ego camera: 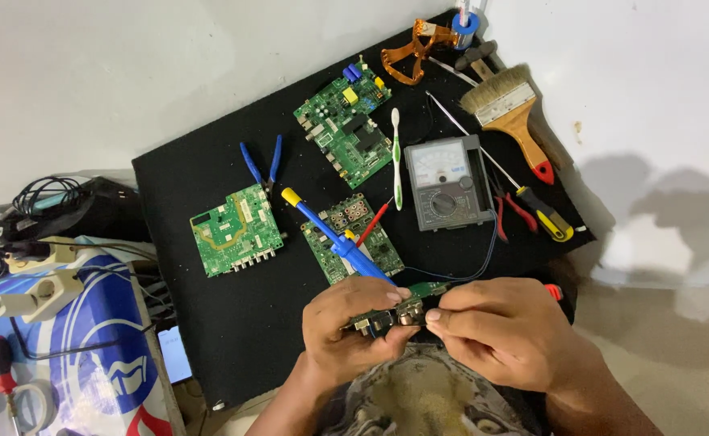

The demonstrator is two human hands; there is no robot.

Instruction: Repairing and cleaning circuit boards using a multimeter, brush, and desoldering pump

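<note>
A black mat [209, 339] carries everything, with a grey multimeter [445, 183] as landmark. Just left of the meter lies a white-green toothbrush [396, 157]; further left a green board [348, 119], blue-handled pliers [262, 164] and another green board [230, 229]. Right of the meter lie red cutters [509, 211] and a yellow-black screwdriver [542, 211]; up and right of it a wooden brush [509, 111]. Above it sit orange tape [407, 56] and a solder spool [465, 22].

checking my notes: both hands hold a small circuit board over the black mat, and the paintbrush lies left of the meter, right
Not quite. In the head view the paintbrush lies right of the meter, not left. The rest stands: the left hand and right hand hold the small circuit board over the black mat.
</note>
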